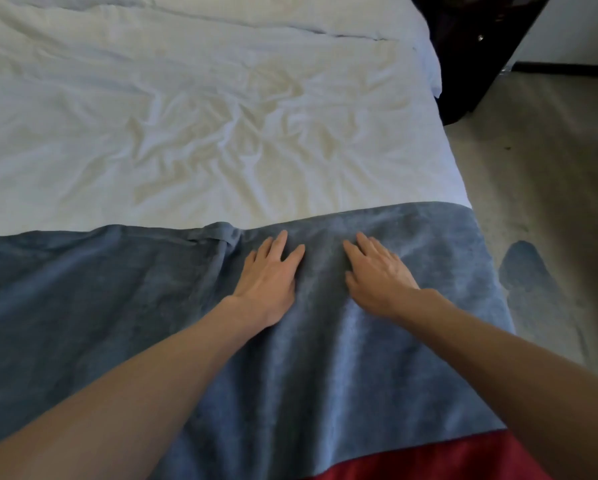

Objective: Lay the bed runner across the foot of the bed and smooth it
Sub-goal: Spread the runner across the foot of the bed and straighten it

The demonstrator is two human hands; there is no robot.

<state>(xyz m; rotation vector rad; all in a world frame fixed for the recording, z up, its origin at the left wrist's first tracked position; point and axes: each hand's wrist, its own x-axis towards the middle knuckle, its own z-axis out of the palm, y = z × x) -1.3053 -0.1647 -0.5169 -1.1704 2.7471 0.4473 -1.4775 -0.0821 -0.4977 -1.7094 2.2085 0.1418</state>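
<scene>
A strip of red fabric (429, 460) shows just under the near edge of the blue-grey bed runner (117, 306), which lies across the foot of the bed and reaches its right side. A person's two bare forearms stretch out over the runner. The left hand (270, 275) and the right hand (377, 277) rest palm down on it, side by side but apart, fingers straight and slightly spread, close to its far edge. Left of the left hand, that far edge is bunched into a small fold (218, 234). Beyond the runner lies a creased white sheet (186, 133). To the runner's right is pale carpet (550, 161), and farther off a dark cabinet (474, 46).
</scene>
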